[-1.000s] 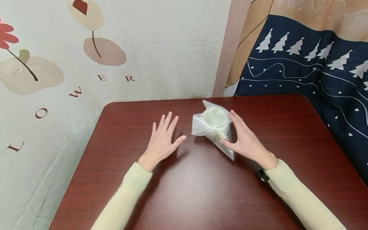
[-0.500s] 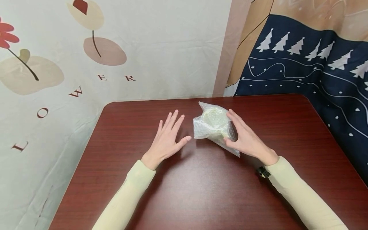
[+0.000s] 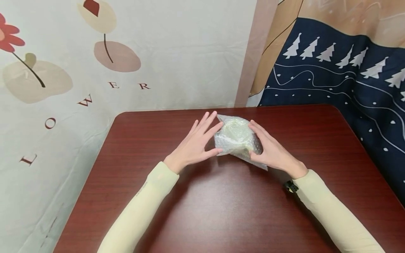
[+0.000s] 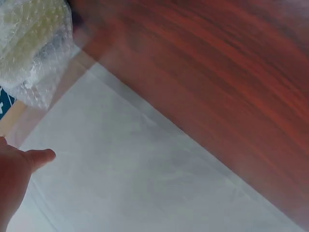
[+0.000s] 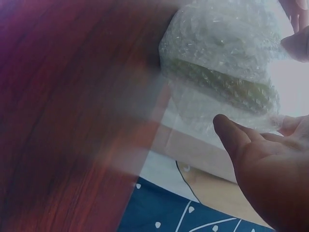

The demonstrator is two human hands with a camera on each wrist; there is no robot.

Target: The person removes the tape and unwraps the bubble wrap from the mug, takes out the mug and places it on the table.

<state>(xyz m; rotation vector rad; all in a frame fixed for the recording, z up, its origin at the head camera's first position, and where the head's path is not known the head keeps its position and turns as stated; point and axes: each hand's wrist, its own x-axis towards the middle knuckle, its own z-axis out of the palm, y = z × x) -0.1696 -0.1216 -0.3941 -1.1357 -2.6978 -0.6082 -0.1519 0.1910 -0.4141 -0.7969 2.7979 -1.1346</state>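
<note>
A bubble-wrapped bundle sat between the two hands, over the far part of the brown table; whether its underside touched the wood could not be told. The right hand held the bundle's right side, thumb at the front and fingers farther back. The left hand had its fingers fairly straight and spread apart, their tips right at the bundle's left edge (actual contact there was hard to judge). Something pale green showed through the wrap. Both arms wore pale sleeves, and a black strap circled the right wrist. Behind the table hung a white cloth with printed flowers and letters, and to its right a dark blue cloth with white trees.
</note>
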